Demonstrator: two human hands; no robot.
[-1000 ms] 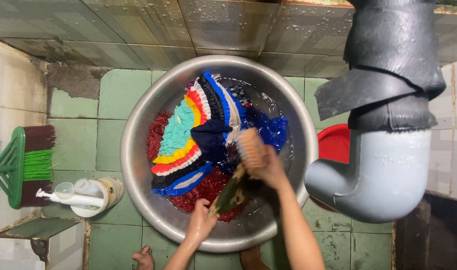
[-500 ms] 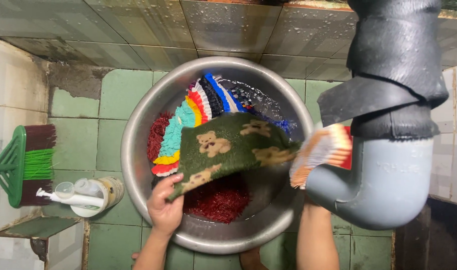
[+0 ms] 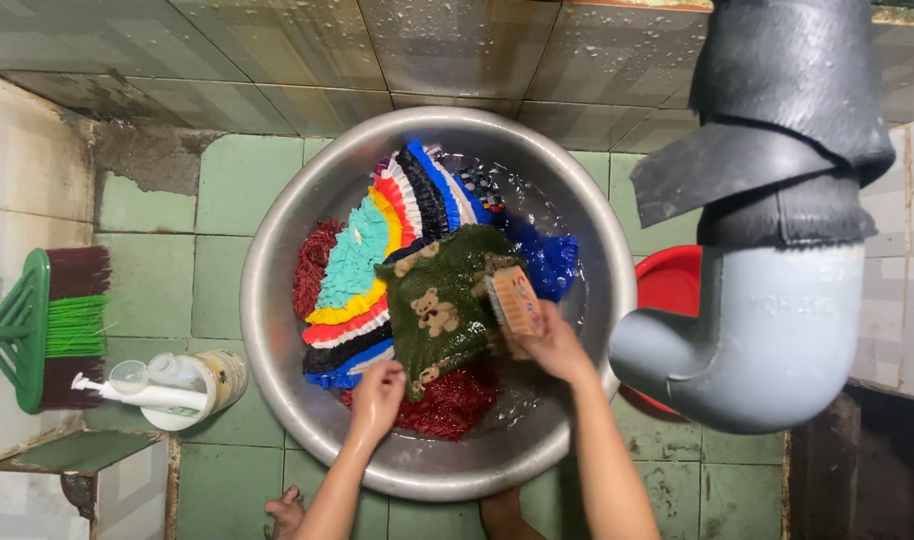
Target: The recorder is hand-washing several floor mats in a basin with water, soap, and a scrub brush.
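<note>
A: While my left hand (image 3: 377,395) pins the green bear-print mat (image 3: 443,305) at its near corner, where does it lie?

B: Spread in the middle of the steel basin (image 3: 277,330), over the multicoloured rug (image 3: 362,270) and red mat (image 3: 447,405).

A: And my right hand (image 3: 552,345)?

B: Closed round the scrub brush (image 3: 514,297), bristles down on the mat's right edge. Best, I judge: hold it taut, stroke away from the pinned corner.
</note>
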